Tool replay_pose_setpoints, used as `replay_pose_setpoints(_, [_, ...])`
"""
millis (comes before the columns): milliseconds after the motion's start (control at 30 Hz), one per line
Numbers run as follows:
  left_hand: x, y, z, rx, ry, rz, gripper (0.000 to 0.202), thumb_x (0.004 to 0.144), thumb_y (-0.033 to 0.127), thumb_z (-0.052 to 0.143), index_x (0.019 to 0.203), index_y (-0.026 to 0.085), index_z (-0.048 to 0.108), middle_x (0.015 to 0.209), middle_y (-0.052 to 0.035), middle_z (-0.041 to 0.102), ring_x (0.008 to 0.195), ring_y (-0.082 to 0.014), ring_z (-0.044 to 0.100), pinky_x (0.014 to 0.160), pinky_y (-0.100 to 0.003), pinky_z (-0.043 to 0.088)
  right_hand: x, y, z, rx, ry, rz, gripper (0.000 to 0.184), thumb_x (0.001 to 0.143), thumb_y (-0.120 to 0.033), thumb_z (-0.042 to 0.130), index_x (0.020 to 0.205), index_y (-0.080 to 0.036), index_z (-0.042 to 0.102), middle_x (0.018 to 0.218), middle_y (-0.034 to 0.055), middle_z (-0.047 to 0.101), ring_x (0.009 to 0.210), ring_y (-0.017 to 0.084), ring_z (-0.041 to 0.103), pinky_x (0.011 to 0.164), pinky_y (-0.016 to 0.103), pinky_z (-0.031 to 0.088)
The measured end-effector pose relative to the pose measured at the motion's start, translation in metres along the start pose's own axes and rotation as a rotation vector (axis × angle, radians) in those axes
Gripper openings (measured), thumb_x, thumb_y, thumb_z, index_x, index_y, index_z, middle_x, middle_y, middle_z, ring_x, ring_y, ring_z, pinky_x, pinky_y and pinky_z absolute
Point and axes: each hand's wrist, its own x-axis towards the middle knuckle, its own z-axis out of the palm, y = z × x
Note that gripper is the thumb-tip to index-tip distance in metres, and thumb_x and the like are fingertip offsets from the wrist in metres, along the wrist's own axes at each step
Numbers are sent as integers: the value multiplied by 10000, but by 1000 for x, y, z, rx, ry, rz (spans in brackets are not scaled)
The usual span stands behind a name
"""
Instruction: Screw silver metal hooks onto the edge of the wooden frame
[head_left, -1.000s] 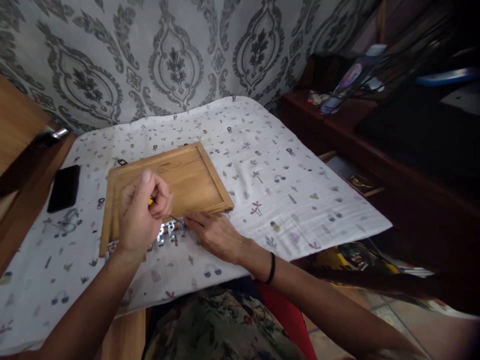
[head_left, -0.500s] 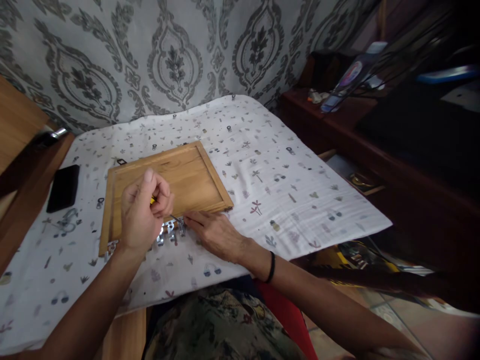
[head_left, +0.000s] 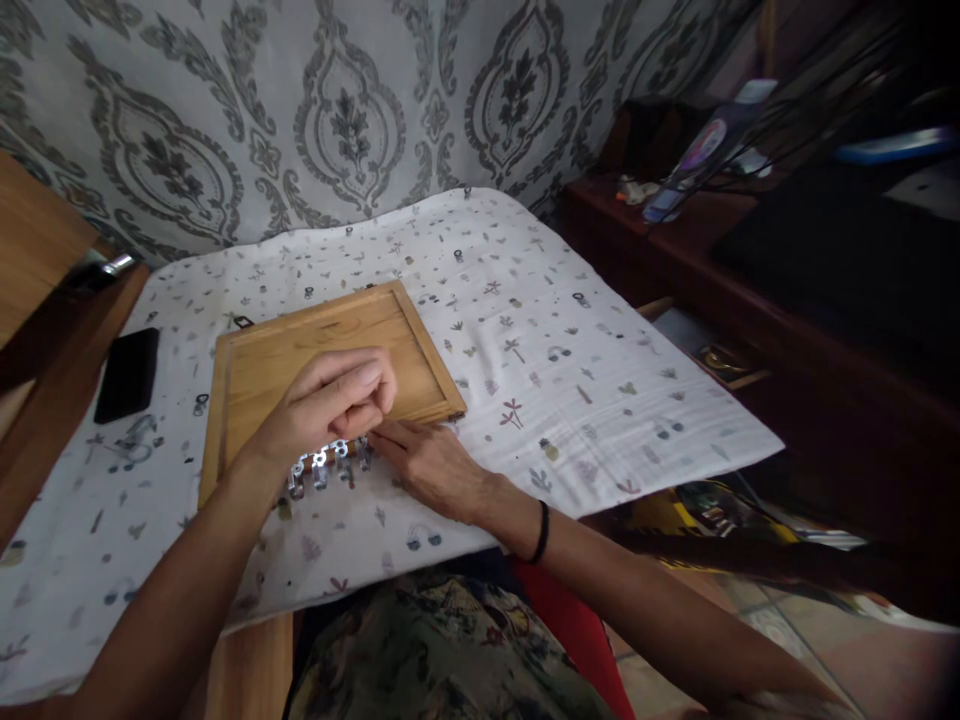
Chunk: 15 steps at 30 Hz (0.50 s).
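Note:
A framed wooden board (head_left: 322, 325) lies on the patterned white cloth. A shiny metal strip with several hooks (head_left: 320, 468) runs along its near edge, partly behind my left hand. My left hand (head_left: 337, 395) is closed in a fist just above that edge. The screwdriver in it, whose yellow handle and thin shaft showed earlier, is now hidden by the fingers. My right hand (head_left: 439, 470) lies low at the near edge, its fingertips pressed together against the right end of the hook strip.
The white cloth (head_left: 540, 330) covers the table. A black phone (head_left: 127, 375) lies at the left. To the right stands a dark red desk (head_left: 652, 250) with a bottle (head_left: 694, 150) on it and a partly open drawer (head_left: 724, 360). A patterned wall (head_left: 420, 100) closes the back.
My left hand has turned at the wrist, knuckles rolling over to the right, so the screwdriver is no longer visible. My right hand and the board have stayed in place.

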Motion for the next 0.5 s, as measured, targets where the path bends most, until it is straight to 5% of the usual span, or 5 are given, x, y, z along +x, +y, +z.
replay_pose_setpoints(133, [4, 1, -7, -24, -5, -21, 358, 959, 458, 590, 738, 177, 587, 464, 96, 238, 379, -54, 145, 387, -202, 155, 0, 0, 2, -17, 7, 3, 242, 973, -66, 519, 1185, -72, 635, 1215, 160, 681, 998, 235, 663, 824, 361, 548])
replay_pose_setpoints(200, [2, 0, -3, 45, 136, 22, 352, 966, 481, 587, 793, 175, 606, 481, 69, 351, 404, -78, 268, 412, -209, 246, 0, 0, 3, -8, 6, 8, 286, 960, -58, 531, 1231, -76, 620, 1244, 165, 671, 1040, 236, 662, 846, 359, 550])
replay_pose_setpoints(300, [-2, -2, 11, 145, 504, 130, 323, 958, 481, 623, 832, 184, 616, 586, 26, 483, 524, -108, 443, 501, -224, 376, 0, 1, 4, 5, -11, 19, 329, 957, -54, 526, 1277, -82, 601, 1266, 163, 665, 1061, 233, 664, 858, 356, 551])
replay_pose_setpoints(400, [-5, -4, 29, 44, 752, 221, 334, 901, 480, 709, 768, 197, 591, 613, 35, 423, 536, -97, 395, 484, -217, 340, 0, 1, 2, -15, -20, 14, 289, 970, -66, 524, 1243, -80, 619, 1254, 161, 674, 1042, 235, 668, 855, 359, 549])
replay_pose_setpoints(500, [-4, -6, 39, 2, 814, 233, 375, 898, 505, 703, 722, 199, 573, 564, 55, 320, 493, -89, 279, 440, -223, 237, 0, 0, 2, -50, -13, -1, 259, 987, -87, 520, 1221, -92, 632, 1250, 148, 680, 1012, 227, 670, 846, 350, 549])
